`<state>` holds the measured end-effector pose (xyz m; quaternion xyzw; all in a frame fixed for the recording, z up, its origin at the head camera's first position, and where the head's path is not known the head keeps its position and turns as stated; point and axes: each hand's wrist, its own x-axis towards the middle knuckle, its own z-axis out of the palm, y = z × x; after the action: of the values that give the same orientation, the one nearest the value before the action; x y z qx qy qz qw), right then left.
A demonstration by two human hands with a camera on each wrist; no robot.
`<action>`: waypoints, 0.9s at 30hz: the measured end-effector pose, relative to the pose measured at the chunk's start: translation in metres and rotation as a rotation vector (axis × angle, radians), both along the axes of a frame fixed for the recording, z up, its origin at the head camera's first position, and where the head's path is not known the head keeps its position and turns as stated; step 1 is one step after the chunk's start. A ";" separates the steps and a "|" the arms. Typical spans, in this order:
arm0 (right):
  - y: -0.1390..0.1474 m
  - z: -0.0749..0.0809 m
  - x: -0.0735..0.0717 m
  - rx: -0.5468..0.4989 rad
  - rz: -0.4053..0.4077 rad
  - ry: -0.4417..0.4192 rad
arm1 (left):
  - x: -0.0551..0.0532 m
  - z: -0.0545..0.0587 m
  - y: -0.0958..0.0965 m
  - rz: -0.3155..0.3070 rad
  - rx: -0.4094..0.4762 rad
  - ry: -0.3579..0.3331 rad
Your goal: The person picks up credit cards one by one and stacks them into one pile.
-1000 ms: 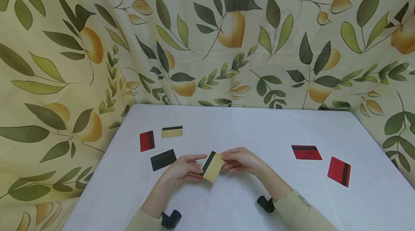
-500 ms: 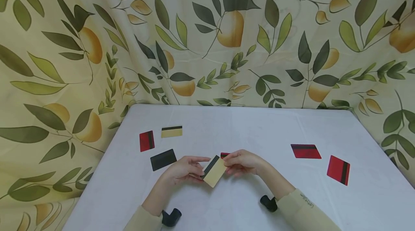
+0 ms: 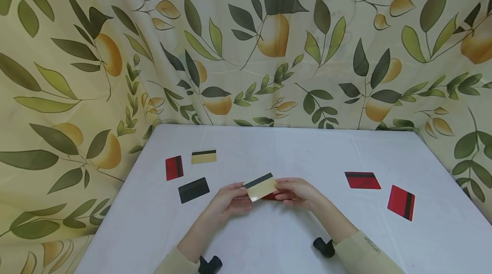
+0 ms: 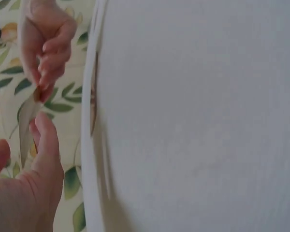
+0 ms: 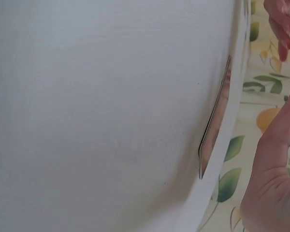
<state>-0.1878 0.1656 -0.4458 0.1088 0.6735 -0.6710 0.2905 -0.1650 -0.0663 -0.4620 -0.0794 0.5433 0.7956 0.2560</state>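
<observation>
A gold magnetic-stripe card (image 3: 260,187) is raised between the two hands, tilted, its dark stripe along the far edge. My right hand (image 3: 297,192) pinches its right end between thumb and fingers. At the left end is my left hand (image 3: 230,200), fingers around the edge. The left wrist view shows the card nearly edge-on, and my left thumb (image 4: 0,155) stands apart from its surface. A red card (image 3: 270,196) shows partly below the gold one, the rest hidden by it and the right hand. The right wrist view has a glossy card (image 5: 215,118) lying on the table.
On the white table (image 3: 307,154), a red card (image 3: 174,168), another gold card (image 3: 204,157) and a black card (image 3: 194,190) lie left. Two red cards, one sideways (image 3: 363,180) and one more upright (image 3: 401,203), lie right. A patterned curtain (image 3: 246,51) hangs behind.
The gold card has turned from steeply slanted to nearly level and risen slightly. The left hand has shifted right and its fingers have re-spread. The red card beneath shows from a different side.
</observation>
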 end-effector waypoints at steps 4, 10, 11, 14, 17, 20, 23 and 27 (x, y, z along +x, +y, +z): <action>0.001 0.000 0.002 -0.005 -0.075 -0.023 | 0.004 -0.001 0.012 0.072 -0.033 -0.004; 0.000 0.000 0.008 -0.044 -0.158 -0.033 | 0.006 -0.006 0.027 0.146 -0.077 0.009; 0.000 -0.001 0.009 -0.055 -0.167 -0.032 | 0.006 -0.005 0.029 0.163 -0.078 0.012; 0.000 -0.003 0.013 -0.073 -0.189 -0.027 | 0.006 -0.004 0.036 0.209 -0.092 0.022; 0.001 -0.005 0.018 -0.073 -0.207 -0.016 | 0.006 -0.004 0.041 0.239 -0.116 0.027; 0.002 -0.007 0.023 -0.062 -0.235 -0.013 | 0.006 -0.005 0.046 0.247 -0.144 0.029; 0.004 -0.008 0.026 -0.030 -0.248 -0.007 | 0.006 -0.008 0.050 0.237 -0.162 0.040; 0.007 -0.010 0.028 0.041 -0.247 0.018 | 0.005 -0.014 0.053 0.209 -0.200 0.065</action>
<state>-0.1600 0.1725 -0.4560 0.1909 0.6712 -0.6886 0.1972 -0.1603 -0.0129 -0.4760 -0.1349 0.6167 0.7619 0.1449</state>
